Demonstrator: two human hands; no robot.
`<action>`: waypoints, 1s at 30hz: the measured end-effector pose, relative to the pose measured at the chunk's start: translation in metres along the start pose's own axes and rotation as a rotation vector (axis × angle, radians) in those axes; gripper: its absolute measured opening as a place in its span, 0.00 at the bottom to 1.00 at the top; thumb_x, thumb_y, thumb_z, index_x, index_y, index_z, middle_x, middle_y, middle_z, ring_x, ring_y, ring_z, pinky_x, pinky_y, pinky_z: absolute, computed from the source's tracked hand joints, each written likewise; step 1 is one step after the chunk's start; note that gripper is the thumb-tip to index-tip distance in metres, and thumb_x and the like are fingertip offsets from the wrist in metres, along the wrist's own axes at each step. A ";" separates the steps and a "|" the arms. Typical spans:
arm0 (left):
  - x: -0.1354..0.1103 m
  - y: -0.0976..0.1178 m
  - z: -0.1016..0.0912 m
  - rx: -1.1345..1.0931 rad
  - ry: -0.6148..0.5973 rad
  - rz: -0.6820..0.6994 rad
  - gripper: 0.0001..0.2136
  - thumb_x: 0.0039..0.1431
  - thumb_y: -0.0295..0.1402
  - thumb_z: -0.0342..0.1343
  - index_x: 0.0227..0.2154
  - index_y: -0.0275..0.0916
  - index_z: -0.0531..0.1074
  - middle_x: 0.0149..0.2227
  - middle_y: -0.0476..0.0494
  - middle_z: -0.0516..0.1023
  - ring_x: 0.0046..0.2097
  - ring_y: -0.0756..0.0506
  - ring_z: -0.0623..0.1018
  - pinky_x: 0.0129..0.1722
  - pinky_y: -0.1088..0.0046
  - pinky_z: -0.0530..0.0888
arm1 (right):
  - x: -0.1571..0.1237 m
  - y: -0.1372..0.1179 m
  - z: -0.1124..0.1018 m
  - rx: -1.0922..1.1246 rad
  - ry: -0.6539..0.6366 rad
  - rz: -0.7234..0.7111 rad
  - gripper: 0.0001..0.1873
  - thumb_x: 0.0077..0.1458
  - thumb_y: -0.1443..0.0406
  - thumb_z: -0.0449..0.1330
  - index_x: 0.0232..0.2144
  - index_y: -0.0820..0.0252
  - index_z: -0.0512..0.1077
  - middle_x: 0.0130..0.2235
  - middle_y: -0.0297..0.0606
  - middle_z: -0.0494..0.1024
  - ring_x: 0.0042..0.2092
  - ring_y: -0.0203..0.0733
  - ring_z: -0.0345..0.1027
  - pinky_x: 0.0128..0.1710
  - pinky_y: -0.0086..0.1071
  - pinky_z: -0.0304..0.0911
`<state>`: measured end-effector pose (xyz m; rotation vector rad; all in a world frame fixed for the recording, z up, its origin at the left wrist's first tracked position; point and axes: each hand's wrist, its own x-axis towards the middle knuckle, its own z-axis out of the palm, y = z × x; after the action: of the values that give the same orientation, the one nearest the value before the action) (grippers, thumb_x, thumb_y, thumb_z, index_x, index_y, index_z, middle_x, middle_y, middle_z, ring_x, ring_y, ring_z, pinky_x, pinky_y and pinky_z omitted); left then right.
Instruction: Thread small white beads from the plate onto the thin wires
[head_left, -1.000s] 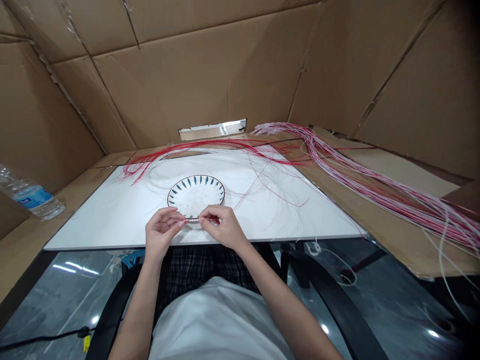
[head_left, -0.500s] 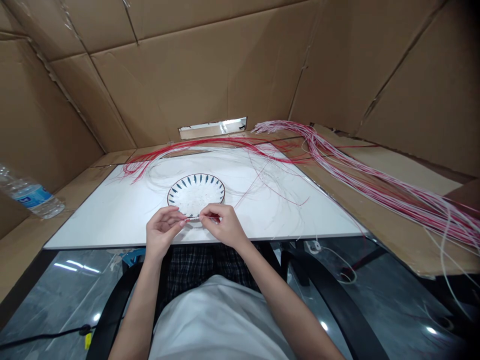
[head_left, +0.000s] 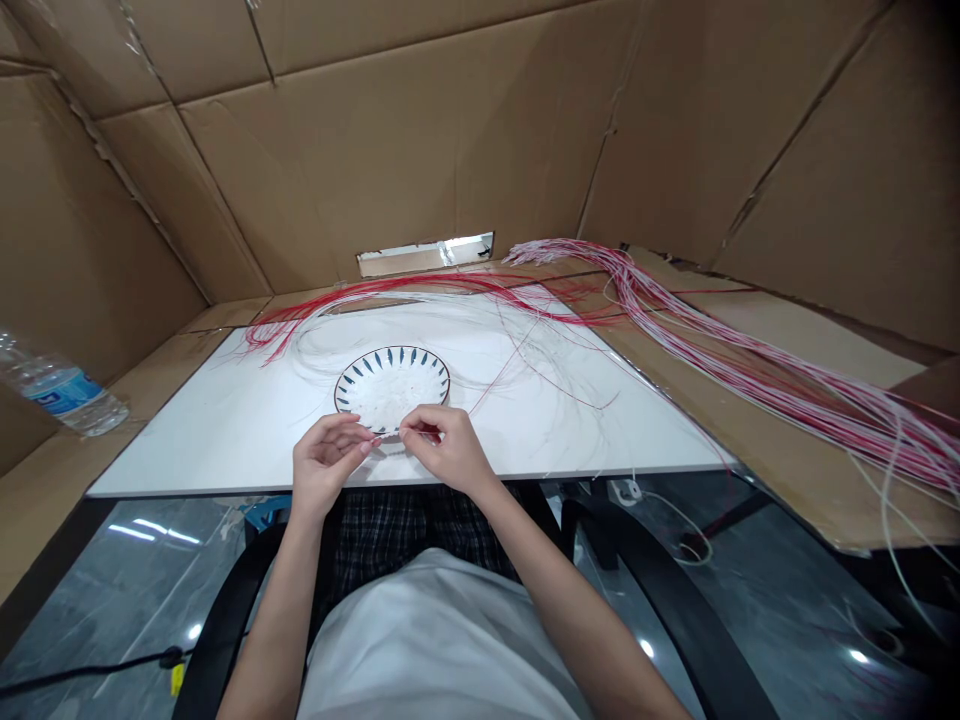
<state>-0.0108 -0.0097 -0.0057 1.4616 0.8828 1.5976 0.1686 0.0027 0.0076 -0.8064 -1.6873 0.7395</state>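
Note:
My left hand (head_left: 324,462) and my right hand (head_left: 444,450) meet at the near rim of a small white plate (head_left: 392,385) with dark blue rim marks. Both pinch the end of a thin red wire (head_left: 491,385) between thumb and forefinger. The wire trails off to the right over the white board (head_left: 225,430). The plate holds a pale heap of something too small to name. Loose red and white wires (head_left: 420,292) curve round behind the plate.
A thick bundle of red and white wires (head_left: 750,375) runs along the cardboard at the right. A plastic water bottle (head_left: 56,392) lies at the left. Cardboard walls enclose the desk, with a slot (head_left: 424,254) at the back. Black chair arms (head_left: 660,610) flank my lap.
Hardly anything has moved; my fingertips have drawn slightly closer together on the wire, and the view has shifted a little.

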 end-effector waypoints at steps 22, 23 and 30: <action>-0.004 -0.004 0.002 0.192 0.047 0.116 0.13 0.46 0.27 0.65 0.37 0.36 0.74 0.30 0.45 0.78 0.34 0.48 0.79 0.39 0.70 0.78 | 0.000 0.001 0.002 -0.012 -0.037 0.026 0.07 0.49 0.71 0.56 0.23 0.63 0.73 0.23 0.33 0.73 0.26 0.33 0.63 0.27 0.26 0.57; -0.004 -0.004 0.002 0.191 0.046 0.115 0.13 0.46 0.27 0.65 0.37 0.36 0.74 0.30 0.45 0.78 0.34 0.48 0.79 0.39 0.70 0.78 | 0.000 0.001 0.002 -0.011 -0.038 0.028 0.07 0.49 0.71 0.56 0.23 0.63 0.73 0.23 0.33 0.74 0.26 0.33 0.63 0.27 0.26 0.57; -0.004 -0.004 0.001 0.187 0.041 0.123 0.13 0.46 0.27 0.64 0.37 0.37 0.74 0.30 0.46 0.78 0.34 0.48 0.79 0.39 0.71 0.78 | 0.000 0.001 0.002 -0.014 -0.046 0.027 0.07 0.48 0.71 0.56 0.22 0.63 0.73 0.23 0.33 0.73 0.26 0.33 0.63 0.27 0.25 0.56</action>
<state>-0.0088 -0.0113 -0.0110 1.6454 1.0058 1.6767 0.1672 0.0036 0.0062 -0.8289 -1.7276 0.7706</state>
